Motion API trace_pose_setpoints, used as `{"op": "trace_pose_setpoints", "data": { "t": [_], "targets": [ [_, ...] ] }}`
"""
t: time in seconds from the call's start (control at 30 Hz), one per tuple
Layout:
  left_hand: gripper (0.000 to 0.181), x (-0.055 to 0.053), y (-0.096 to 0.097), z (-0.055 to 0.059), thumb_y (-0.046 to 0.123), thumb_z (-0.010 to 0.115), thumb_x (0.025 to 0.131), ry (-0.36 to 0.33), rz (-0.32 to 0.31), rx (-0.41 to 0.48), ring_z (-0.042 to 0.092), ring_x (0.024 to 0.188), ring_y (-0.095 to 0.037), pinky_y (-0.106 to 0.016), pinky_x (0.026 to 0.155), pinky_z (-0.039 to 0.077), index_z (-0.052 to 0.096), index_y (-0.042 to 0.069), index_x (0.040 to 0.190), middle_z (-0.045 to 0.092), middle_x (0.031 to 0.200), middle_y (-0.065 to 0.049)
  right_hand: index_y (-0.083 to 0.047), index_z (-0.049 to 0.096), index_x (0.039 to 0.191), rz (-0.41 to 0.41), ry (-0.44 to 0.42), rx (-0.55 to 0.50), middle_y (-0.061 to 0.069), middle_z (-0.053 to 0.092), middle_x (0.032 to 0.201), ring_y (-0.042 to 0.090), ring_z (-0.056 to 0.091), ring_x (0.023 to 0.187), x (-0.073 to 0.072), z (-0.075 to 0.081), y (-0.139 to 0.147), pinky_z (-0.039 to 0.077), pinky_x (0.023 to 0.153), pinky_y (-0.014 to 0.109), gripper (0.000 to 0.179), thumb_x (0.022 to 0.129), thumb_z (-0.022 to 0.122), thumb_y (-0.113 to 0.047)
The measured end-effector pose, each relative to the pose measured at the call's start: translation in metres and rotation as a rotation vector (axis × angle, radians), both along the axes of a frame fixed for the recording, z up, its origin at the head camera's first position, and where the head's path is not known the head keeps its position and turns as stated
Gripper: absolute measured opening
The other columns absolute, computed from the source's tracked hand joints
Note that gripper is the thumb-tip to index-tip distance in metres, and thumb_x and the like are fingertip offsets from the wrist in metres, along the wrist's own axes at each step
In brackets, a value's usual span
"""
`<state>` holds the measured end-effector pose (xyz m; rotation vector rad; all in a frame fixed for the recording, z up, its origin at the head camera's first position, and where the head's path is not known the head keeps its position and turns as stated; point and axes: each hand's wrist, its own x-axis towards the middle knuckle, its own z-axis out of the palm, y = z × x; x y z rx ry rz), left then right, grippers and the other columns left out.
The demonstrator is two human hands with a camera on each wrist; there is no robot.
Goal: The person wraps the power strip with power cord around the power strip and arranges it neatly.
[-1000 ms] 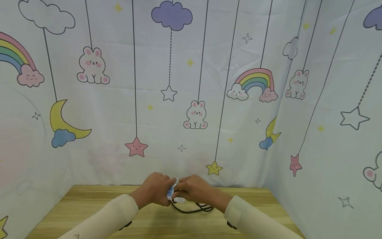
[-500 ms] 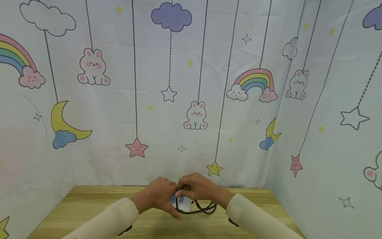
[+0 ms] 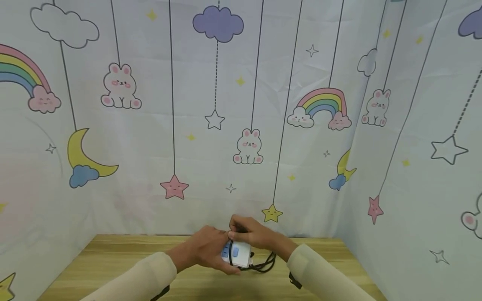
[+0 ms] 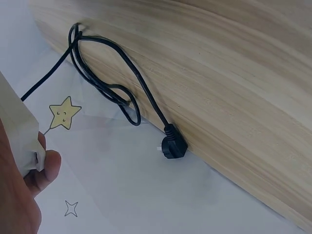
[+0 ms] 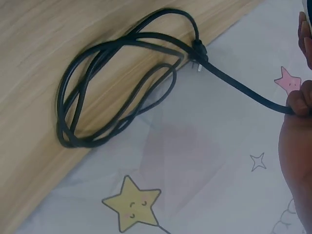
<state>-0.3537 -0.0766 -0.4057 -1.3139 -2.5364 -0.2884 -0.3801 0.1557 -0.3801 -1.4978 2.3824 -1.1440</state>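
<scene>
A white and blue power strip (image 3: 242,253) is held in my left hand (image 3: 207,248), above the table, with the fingers hidden behind it. Its black cord (image 3: 231,255) crosses over the face between the slotted blue part and a blue button. My right hand (image 3: 254,232) pinches that cord at the strip's upper edge; in the right wrist view the cord (image 5: 243,90) runs taut into the curled fingers. The rest lies in loose loops on the wooden table. A black plug (image 4: 174,145) lies near the table's far edge, its pins showing.
The wooden table (image 3: 143,267) ends at a white fabric wall (image 3: 143,209) printed with stars, rabbits and clouds. A second such wall (image 3: 406,234) stands along the right side.
The power strip has turned so that its white face and button show. My right hand has risen, drawing the cord across the strip's face. Both hands have shifted slightly right.
</scene>
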Motion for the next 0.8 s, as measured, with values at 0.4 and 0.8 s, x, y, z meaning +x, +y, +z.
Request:
{"op": "trace_pose_setpoints", "data": {
  "t": [0.4,0.8],
  "targets": [
    [0.069,0.003,0.007,0.009,0.076,0.081,0.086,-0.133,0.038,0.120,0.052,0.066,0.000,-0.023,0.059,0.044,0.065,0.019,0.122,0.064,0.086,0.016,0.012,0.050,0.106,-0.032,-0.404,-0.241,-0.007,0.062,0.091,0.006,0.059,0.079,-0.009,-0.013,0.002,0.051,0.076,0.024,0.032,0.120,0.044,-0.017],
    [0.068,-0.001,0.004,0.017,0.071,0.082,0.087,-0.169,0.118,0.248,0.055,0.070,-0.004,-0.025,0.060,0.046,0.069,0.012,0.118,0.065,0.085,0.010,-0.026,0.071,0.110,0.032,-0.604,-0.414,-0.014,0.073,0.102,0.001,0.068,0.091,0.002,-0.030,-0.004,0.058,0.081,0.023,0.045,0.123,0.037,-0.052]
  ]
}}
